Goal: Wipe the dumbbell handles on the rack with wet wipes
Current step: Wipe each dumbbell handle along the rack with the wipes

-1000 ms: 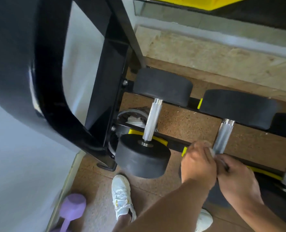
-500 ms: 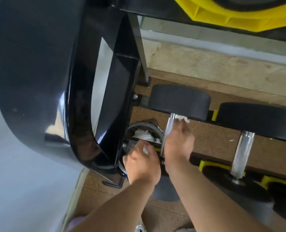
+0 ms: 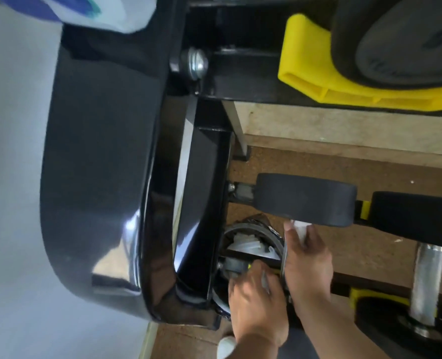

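1. The right hand (image 3: 306,265) was wrapped around the handle of the leftmost dumbbell (image 3: 305,199) on the bottom shelf, fingers curled over a white wipe (image 3: 301,229) pressed against the bar just below the far weight head.
2. Only a thin sliver of that handle (image 3: 284,260) showed beside the right hand; the rest was hidden under the palm and wipe.
3. The left hand (image 3: 253,294) sat lower and to the left, near the rack's front rail (image 3: 251,255), with fingers bent around something pale; whether this was a second wipe could not be told because of blur.
4. Just behind the left hand stood a round tub (image 3: 251,239) on the floor with crumpled white sheets inside it.
5. To the right, a 2nd dumbbell (image 3: 416,216) lay in its yellow cradles, its silver handle (image 3: 425,278) bare and apart from both hands.
6. The glossy black side frame of the rack (image 3: 106,177) filled the left of the view.
7. On the shelf above, a yellow cradle (image 3: 318,81) held another black weight (image 3: 401,40).
8. A white shoe tip (image 3: 226,345) rested on the brown speckled floor (image 3: 344,172).
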`<state>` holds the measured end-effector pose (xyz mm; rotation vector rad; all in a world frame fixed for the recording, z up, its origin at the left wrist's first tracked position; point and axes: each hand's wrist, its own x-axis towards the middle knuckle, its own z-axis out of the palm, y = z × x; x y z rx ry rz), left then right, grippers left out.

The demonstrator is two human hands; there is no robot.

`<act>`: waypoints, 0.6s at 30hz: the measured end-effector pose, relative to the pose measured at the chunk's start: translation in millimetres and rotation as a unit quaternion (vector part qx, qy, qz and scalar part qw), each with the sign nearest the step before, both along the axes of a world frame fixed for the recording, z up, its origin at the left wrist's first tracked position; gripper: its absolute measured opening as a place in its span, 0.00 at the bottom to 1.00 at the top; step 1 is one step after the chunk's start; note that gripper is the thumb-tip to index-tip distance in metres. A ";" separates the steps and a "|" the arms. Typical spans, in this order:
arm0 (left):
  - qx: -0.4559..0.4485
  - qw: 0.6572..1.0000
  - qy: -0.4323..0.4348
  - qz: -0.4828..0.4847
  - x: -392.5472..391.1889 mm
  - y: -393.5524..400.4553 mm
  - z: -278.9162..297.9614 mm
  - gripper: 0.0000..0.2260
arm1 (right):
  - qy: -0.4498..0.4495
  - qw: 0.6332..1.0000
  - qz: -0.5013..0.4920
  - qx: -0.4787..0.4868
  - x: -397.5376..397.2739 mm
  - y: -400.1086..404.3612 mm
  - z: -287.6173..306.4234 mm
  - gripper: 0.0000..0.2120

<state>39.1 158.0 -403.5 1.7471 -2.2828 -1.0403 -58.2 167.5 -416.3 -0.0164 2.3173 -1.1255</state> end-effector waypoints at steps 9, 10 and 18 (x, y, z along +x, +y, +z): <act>0.010 0.999 0.027 -0.028 0.3 0.4 -5.9 0.16 | 0.065 0.994 0.051 0.065 -7.9 17.5 8.1 0.14; 0.010 0.999 0.030 -0.029 0.2 -0.2 -5.8 0.16 | 0.067 0.992 0.082 0.074 -7.9 24.4 5.0 0.12; 0.014 0.999 0.021 -0.026 1.3 0.3 -8.6 0.14 | -0.078 0.964 0.199 0.155 -15.3 61.5 20.1 0.09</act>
